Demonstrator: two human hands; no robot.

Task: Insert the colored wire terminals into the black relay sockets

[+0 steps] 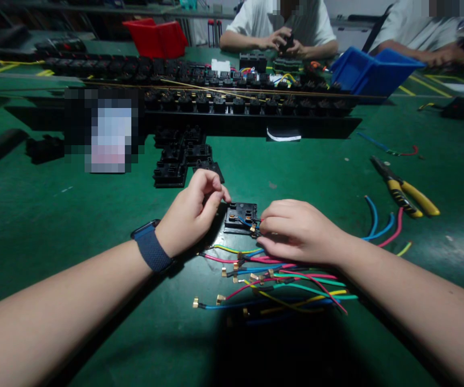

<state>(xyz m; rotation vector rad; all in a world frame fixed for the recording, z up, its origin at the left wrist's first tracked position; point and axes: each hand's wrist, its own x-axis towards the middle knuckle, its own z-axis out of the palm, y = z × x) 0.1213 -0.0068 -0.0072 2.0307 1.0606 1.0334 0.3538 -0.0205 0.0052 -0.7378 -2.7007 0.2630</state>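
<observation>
Head view: right hand point(298, 228) clamps wires point(245, 221) at black module point(241, 208), contact obscured; left hand point(200, 203) curled alongside, grip closure cannot be determined.

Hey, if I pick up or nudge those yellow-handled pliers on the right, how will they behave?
The pliers should feel rigid and fairly heavy, since the dark head looks metal. Their splayed handles look coated, so probably not slippery. Lying flat, they'd likely slide rather than roll.
</observation>
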